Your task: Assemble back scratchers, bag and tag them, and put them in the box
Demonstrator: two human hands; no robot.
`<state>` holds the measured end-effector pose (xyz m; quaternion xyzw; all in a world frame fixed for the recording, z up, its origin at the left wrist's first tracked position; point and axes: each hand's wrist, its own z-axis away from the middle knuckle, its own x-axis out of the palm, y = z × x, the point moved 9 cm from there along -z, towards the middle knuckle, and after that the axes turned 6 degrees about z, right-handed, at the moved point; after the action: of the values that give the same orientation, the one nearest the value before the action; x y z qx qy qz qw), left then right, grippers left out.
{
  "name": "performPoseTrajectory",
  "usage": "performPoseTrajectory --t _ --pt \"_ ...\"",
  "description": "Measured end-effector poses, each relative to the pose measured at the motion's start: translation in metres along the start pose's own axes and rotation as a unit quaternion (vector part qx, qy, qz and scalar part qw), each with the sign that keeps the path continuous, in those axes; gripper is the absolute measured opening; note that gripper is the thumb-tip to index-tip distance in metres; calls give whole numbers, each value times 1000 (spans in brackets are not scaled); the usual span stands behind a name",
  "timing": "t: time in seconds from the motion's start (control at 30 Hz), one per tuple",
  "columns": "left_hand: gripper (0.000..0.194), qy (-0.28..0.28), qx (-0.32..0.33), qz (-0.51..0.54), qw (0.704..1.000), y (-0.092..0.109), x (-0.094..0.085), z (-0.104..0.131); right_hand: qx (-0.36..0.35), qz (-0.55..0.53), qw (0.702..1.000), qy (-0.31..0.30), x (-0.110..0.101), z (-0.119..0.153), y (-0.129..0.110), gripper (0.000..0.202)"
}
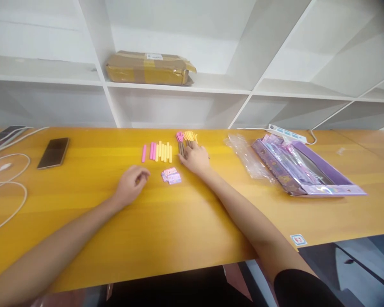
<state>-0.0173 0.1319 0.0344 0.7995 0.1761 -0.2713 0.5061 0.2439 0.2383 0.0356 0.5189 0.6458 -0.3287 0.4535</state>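
Observation:
My right hand [196, 159] lies over a bunch of small sticks with brown handles. Their ends are hand-shaped, pink [179, 136] on the left and yellow [190, 135] on the right. Its thumb and fingers are apart, touching the handles, and partly hide them. My left hand [131, 184] rests on the table with loosely curled fingers, a gap to the thumb and nothing seen in it. Between the hands lie several small pink and purple printed pieces [172, 175]. Behind them is a row of pink sticks [152, 151] and yellow sticks [164, 152]; one pink stick [144, 153] lies apart.
On the right are a clear plastic wrapper [248, 155] and a purple open box [331, 168] with packaged items, near a power strip [286, 133]. On the left lie a phone [53, 152] and white cables [24, 192]. A taped cardboard box [149, 68] sits on the shelf.

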Motion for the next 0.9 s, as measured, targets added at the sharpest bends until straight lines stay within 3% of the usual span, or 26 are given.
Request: performPoseTrajectory --t 0.1,0.17,0.27,0.37,0.63,0.9 --pt "22 80 -7 -146 986 -35 -33 -43 -2 18 999 -40 5 -3 -6 43" --pt "31 108 -63 -185 975 -61 -44 -66 6 21 997 -72 8 -4 -6 43" --pt "51 90 -138 -189 968 -87 -39 -84 28 18 993 -110 9 -4 -3 48" --pt "60 52 -124 -208 969 -85 -26 -89 47 14 990 -131 8 -4 0 51" --pt "38 24 -117 -224 967 -88 -22 -87 65 -1 991 -117 11 -3 3 44" --pt "45 14 -124 -176 976 -87 -21 -84 77 -21 996 -46 14 -2 10 26"
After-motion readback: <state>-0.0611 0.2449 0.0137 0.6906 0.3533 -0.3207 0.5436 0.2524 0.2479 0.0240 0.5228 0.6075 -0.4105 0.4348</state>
